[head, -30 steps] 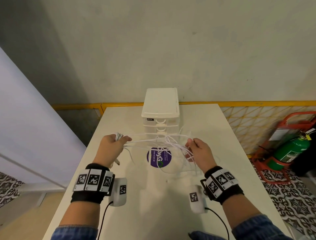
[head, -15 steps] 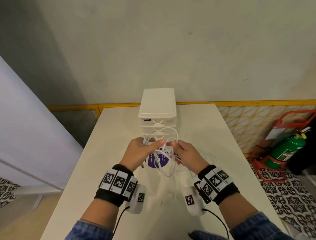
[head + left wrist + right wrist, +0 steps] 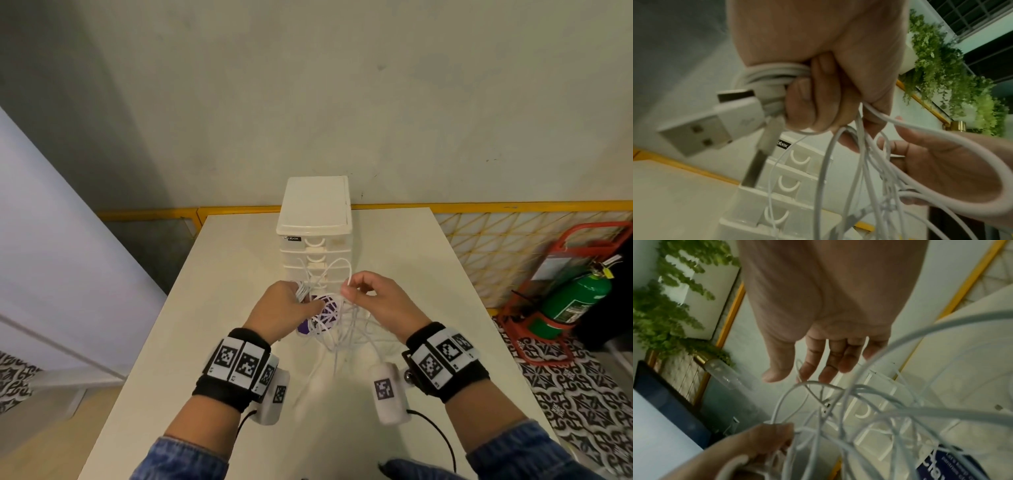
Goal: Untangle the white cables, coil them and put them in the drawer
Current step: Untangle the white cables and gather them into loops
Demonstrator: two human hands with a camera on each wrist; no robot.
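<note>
Centrally, the left hand (image 3: 286, 310) closes its curled fingers (image 3: 807, 104) round a small bundle of thin white cables (image 3: 339, 322), two white USB plugs (image 3: 709, 123) jutting beside the knuckles. Just beside it, the right hand (image 3: 376, 301) pinches one cable loop (image 3: 346, 270) between thumb and forefinger; its other fingers hang loosely spread. Slack strands drop beneath both hands in a tangle whose crossings are hard to trace, partly hiding a round purple sticker (image 3: 327, 317). Beyond the fingertips stands a white plastic drawer tower (image 3: 315, 219) on the pale table (image 3: 239, 274), drawers closed.
</note>
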